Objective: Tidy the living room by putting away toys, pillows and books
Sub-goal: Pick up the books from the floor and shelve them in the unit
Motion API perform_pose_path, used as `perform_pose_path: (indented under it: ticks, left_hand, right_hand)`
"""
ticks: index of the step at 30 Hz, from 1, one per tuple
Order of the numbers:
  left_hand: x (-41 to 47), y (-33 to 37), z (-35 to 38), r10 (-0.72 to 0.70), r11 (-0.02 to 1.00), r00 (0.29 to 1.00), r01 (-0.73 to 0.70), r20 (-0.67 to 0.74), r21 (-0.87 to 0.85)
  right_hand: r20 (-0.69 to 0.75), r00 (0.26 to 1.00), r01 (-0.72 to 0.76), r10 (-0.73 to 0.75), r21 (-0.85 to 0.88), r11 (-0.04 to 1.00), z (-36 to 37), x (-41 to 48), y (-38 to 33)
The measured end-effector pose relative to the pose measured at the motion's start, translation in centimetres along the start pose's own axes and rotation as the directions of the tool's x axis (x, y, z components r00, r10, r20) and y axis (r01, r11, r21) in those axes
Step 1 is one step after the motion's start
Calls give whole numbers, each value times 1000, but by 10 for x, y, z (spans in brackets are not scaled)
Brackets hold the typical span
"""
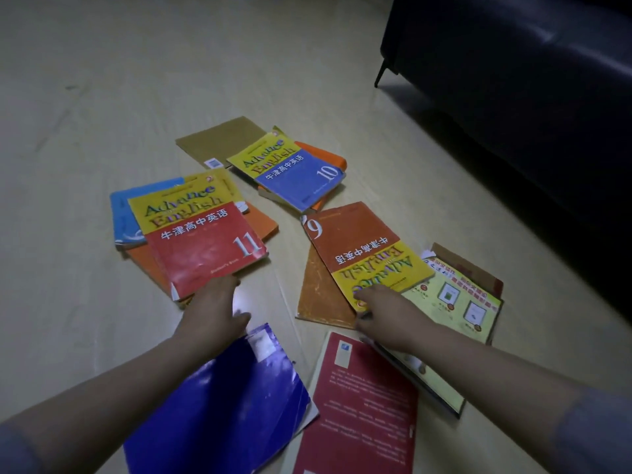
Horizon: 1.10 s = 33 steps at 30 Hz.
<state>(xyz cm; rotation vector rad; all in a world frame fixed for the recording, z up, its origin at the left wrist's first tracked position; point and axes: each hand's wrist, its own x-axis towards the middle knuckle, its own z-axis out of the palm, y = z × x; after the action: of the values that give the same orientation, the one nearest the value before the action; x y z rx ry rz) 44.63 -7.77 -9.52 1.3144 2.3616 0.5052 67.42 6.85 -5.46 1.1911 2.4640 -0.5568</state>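
Note:
Several books lie scattered on the pale floor. My left hand touches the near edge of the red and yellow "11" textbook, thumb spread out to the side; that book tops a pile with a blue and an orange book. My right hand pinches the near corner of the brown and yellow "9" textbook, fingers on top and thumb below. The "9" textbook lies over a worn orange book and a yellow workbook. A blue "10" textbook rests farther back.
A glossy blue book and a dark red book lie close under my forearms. A brown cardboard-coloured book sits at the back. A dark sofa with a thin leg fills the upper right. Bare floor stretches to the left.

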Motion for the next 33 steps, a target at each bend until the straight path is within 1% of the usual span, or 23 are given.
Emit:
perform_pose_path:
  ticks: [3,6,9,12,15,18,22,25,28,29,31,33]
  left_hand:
    - [27,-13,0,26,994,998,-19,-65,108]
    - [51,-29,6,58,972,996,-40,-72,231]
    - [65,-43,18,-2,948,999,15,-43,319]
    - [74,-51,23,-50,918,998,57,-30,392]
    - [81,-53,24,-54,896,998,58,-20,440]
    - [85,-60,27,-34,868,998,52,-45,495]
    - [89,-64,25,14,869,997,25,-76,494]
    - [88,-60,23,20,864,998,12,-58,504]
    - [85,-55,20,12,837,1000,-1,-16,548]
    - [84,-52,18,14,828,1000,-12,2,560]
    - [76,-43,13,20,823,999,-38,37,568]
    - [62,-34,11,49,823,997,-76,63,563]
  right_hand:
    - [-38,999,18,-18,-2,1000,7,33,1]
    - [-51,999,12,-13,-22,1000,13,60,1]
    - [-73,997,-20,19,-13,1000,20,82,-1]
    - [-103,993,-67,60,-63,996,26,94,1]
    - [-91,989,-125,116,-104,987,30,98,9]
    - [-105,985,-149,134,-156,976,33,100,20]
    - [-107,984,-164,144,-209,964,39,102,21]
    - [-70,980,-200,188,-255,946,43,101,11]
    - [-41,970,-243,241,-259,935,41,100,1]
    - [-63,973,-231,222,-281,931,36,98,-3]
    - [-130,988,-131,89,-366,921,25,96,-5]
    - [-152,988,-32,-26,-371,928,12,89,-4]
